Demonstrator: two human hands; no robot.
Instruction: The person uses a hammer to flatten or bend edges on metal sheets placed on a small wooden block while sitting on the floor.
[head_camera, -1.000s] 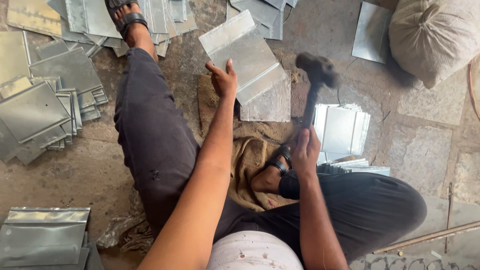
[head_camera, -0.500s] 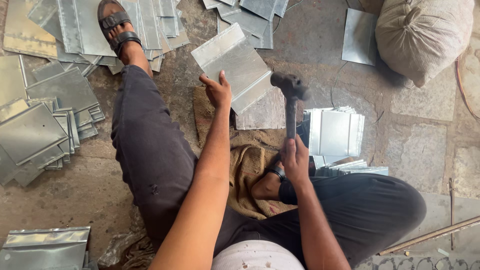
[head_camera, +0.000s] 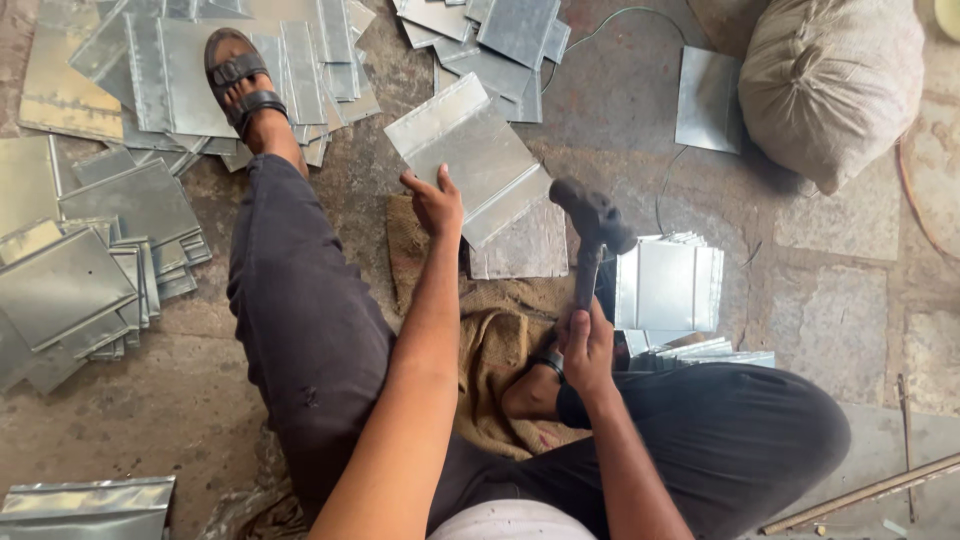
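Note:
I sit on the floor with a burlap cloth (head_camera: 505, 335) between my legs. My left hand (head_camera: 435, 200) grips the near edge of a folded metal sheet (head_camera: 470, 155) and holds it tilted over another sheet (head_camera: 520, 250) lying on the cloth. My right hand (head_camera: 585, 345) is closed around the handle of a hammer (head_camera: 590, 220). The dark hammer head hangs in the air just right of the held sheet, apart from it.
Piles of cut metal sheets (head_camera: 90, 270) lie on the left, more at the top (head_camera: 500, 40), and a neat stack (head_camera: 665, 285) sits right of the hammer. A stuffed sack (head_camera: 830, 85) is at top right. A thin rod (head_camera: 860, 492) lies at bottom right.
The hammer has swung from raised on the right toward the sheet, its head now lower and nearer the sheet's edge. My left hand kept its hold on the sheet.

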